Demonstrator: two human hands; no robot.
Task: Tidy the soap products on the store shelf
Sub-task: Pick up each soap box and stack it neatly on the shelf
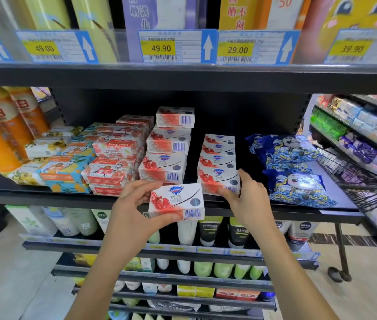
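Note:
My left hand [134,209] grips a white and red Safeguard soap box [176,202] in front of the shelf edge [44,197]. My right hand [247,195] holds the front box of the right soap row [219,181], thumb on its right end and fingers under its front. Behind it, more of the same boxes [218,148] run toward the back. To the left stands a taller stack of the same soap [167,144], with one box on top sitting askew.
Red, blue and yellow Goat Soap packs [111,155] crowd the shelf's left part beside orange bottles [2,125]. Blue panda bags [291,167] lie at the right. Price tags [162,48] line the shelf above. Tubes fill the lower shelves. A wire cart [356,179] stands at far right.

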